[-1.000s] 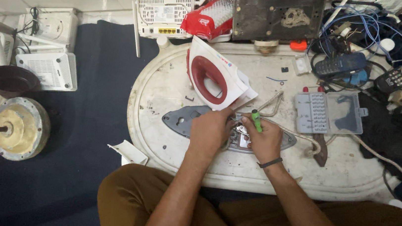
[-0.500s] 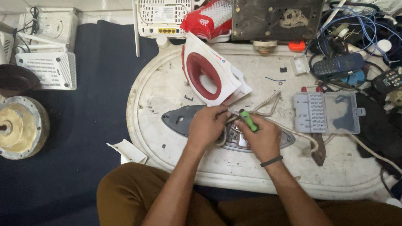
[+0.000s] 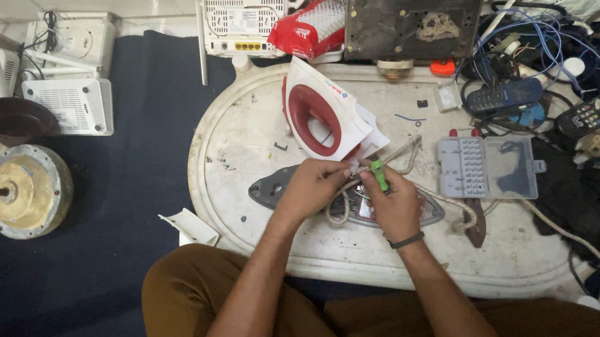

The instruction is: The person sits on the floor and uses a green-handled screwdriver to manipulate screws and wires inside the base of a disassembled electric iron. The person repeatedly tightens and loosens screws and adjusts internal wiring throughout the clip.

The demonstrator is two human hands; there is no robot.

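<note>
At frame centre, the left hand [image 3: 311, 187] pinches the braided cord [image 3: 452, 204] end above the iron soleplate [image 3: 275, 188]. Just right, the right hand [image 3: 393, 204] grips a green-handled screwdriver [image 3: 379, 175]. The person should steady the wire and keep the tool tip square.

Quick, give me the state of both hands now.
Left hand: closed, pinching the cord.
Right hand: closed on a green screwdriver.

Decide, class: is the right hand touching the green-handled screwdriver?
Touching. The head view shows the right hand wrapped around the green-handled screwdriver, its fingers closed over the handle with no gap.
</note>
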